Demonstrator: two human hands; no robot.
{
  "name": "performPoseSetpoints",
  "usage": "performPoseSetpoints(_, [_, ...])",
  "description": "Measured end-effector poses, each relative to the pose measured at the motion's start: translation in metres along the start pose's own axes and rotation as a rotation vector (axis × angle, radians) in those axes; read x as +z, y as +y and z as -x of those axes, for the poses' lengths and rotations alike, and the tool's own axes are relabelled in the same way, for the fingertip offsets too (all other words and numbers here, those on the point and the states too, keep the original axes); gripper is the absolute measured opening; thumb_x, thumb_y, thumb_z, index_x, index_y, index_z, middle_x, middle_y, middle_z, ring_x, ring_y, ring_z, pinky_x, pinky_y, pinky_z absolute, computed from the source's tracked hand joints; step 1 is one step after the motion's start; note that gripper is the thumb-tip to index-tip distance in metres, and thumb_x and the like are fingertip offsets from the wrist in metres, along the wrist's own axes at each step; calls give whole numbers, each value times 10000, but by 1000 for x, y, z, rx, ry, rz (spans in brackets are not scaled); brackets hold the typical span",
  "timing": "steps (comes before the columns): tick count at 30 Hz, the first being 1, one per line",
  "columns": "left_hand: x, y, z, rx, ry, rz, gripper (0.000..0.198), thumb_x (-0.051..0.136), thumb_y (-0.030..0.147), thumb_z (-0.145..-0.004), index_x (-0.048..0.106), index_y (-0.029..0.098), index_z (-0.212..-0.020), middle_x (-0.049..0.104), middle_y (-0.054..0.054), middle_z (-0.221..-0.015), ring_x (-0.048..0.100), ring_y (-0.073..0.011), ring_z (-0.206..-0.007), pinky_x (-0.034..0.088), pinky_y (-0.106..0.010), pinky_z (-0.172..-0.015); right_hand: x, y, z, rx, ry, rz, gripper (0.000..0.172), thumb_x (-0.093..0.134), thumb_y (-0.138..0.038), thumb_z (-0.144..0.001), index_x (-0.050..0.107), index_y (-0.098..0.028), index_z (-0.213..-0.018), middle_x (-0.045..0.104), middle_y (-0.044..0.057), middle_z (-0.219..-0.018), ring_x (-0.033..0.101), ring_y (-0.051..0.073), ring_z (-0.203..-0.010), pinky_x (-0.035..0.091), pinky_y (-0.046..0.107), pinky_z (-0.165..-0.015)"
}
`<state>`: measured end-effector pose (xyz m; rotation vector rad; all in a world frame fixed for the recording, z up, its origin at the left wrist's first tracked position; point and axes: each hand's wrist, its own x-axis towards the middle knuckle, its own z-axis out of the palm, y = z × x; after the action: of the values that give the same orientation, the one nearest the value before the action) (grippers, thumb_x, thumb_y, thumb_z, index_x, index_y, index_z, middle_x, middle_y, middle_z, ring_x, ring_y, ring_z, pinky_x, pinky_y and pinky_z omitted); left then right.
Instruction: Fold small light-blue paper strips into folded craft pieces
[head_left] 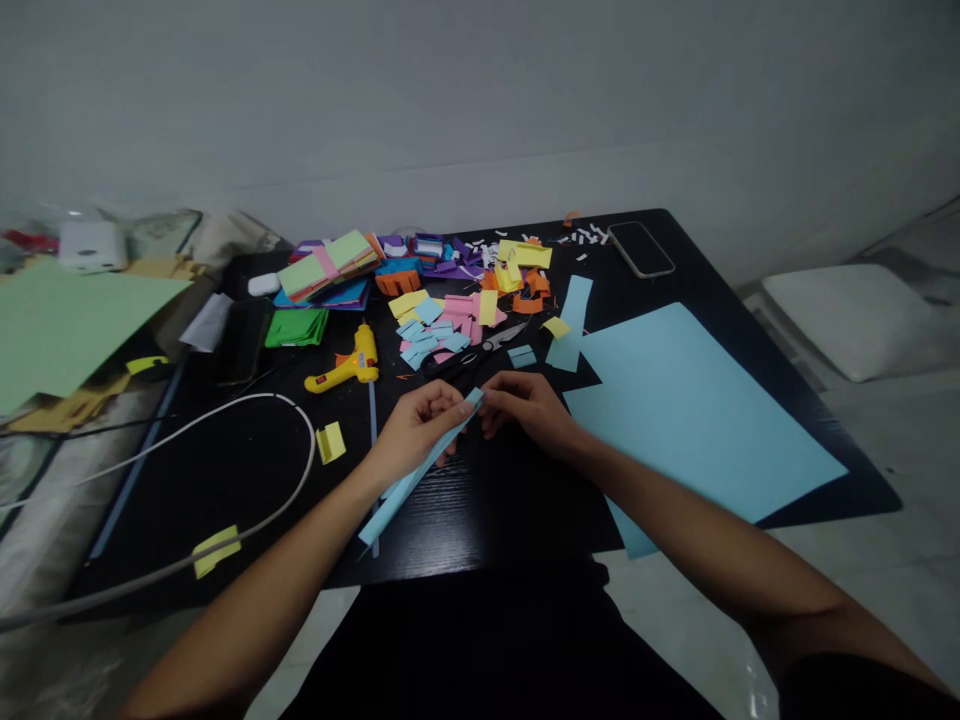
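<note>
A long, narrow light-blue paper strip (409, 484) slants over the front of the black table, its upper end between my hands. My left hand (421, 425) pinches the strip near that upper end, thumb on top. The fingertips of my right hand (523, 405) are closed on the very tip of the same strip. Just beyond my hands lie black-handled scissors (480, 350) and a small folded blue piece (522, 356). Large light-blue sheets (690, 420) rest to the right, partly under my right forearm.
A yellow glue gun (346, 366) lies left of centre. Behind are coloured paper piles (439, 325) and a paper stack (330, 265). A phone (641, 250) is at the back right. A white cable (300, 480) loops at left. A white stool (847, 315) stands right.
</note>
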<state>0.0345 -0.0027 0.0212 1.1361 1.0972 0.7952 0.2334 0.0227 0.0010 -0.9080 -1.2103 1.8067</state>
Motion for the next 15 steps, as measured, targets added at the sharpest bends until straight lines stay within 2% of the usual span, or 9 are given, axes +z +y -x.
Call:
performPoseSetpoints(7, [0, -1, -1, 10, 15, -17, 382, 840, 478, -788, 656, 149, -849, 649, 16, -675, 549, -77, -423, 434, -170, -318, 3, -2, 1, 14, 19, -19, 382, 797, -514, -846, 724, -141, -805, 722, 34, -736, 703, 140, -593, 621, 277, -586])
performPoseSetpoints(15, [-3, -4, -2, 19, 2, -61, 403, 843, 515, -794, 666, 154, -823, 632, 28, -653, 548, -68, -424, 439, -162, -354, 3, -1, 0, 5, 5, 62, 414, 864, -536, -774, 734, -147, -831, 719, 17, -698, 691, 130, -559, 598, 265, -571])
